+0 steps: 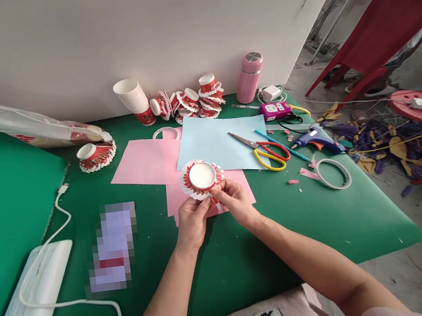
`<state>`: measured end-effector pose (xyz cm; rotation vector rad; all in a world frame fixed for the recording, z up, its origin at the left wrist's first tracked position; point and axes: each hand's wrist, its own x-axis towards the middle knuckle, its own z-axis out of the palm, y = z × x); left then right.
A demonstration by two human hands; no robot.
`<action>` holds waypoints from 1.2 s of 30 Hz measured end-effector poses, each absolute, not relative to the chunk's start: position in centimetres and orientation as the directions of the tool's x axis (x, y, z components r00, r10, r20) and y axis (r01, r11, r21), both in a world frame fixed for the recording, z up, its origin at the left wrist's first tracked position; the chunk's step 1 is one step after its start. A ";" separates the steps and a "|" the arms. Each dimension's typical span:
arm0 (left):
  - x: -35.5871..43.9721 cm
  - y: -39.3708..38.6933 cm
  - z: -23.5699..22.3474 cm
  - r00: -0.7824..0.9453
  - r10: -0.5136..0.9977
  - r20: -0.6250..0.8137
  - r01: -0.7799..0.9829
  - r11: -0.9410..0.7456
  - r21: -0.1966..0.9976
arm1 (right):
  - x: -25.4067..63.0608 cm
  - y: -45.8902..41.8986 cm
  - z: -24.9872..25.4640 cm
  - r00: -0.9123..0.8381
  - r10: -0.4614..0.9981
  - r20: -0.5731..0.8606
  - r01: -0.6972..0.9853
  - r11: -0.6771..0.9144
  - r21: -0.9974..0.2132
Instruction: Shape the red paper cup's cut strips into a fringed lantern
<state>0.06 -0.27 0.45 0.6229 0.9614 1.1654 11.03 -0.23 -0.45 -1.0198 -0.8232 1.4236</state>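
A red paper cup [202, 175], its side cut into strips that fan out around the round white base, is held between both hands above pink paper. My left hand [192, 219] pinches the fringe at the lower left, fingers partly hidden beneath. On the lower right, my right hand [235, 200] grips the strips between thumb and fingers. Under and behind the cup lie pink sheets [145, 161] and a light blue sheet [217, 142]. Scissors [267, 150] with red and yellow handles rest across the blue sheet's right edge, beside a blue pencil [297, 153].
Along the wall stand stacked paper cups [132, 101], several fringed cups [188, 101] and a pink thermos [249, 77]. To the right lie a glue gun [318, 139] and a tape roll [334, 173]. A power strip [32, 298] and a blurred rectangle [112, 247] occupy the left.
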 end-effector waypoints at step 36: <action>-0.3 -0.1 0.9 0.107 0.942 -0.319 -0.588 0.319 0.744 | 11.5 -0.4 -0.4 0.078 0.997 0.018 -0.155 0.030 -0.987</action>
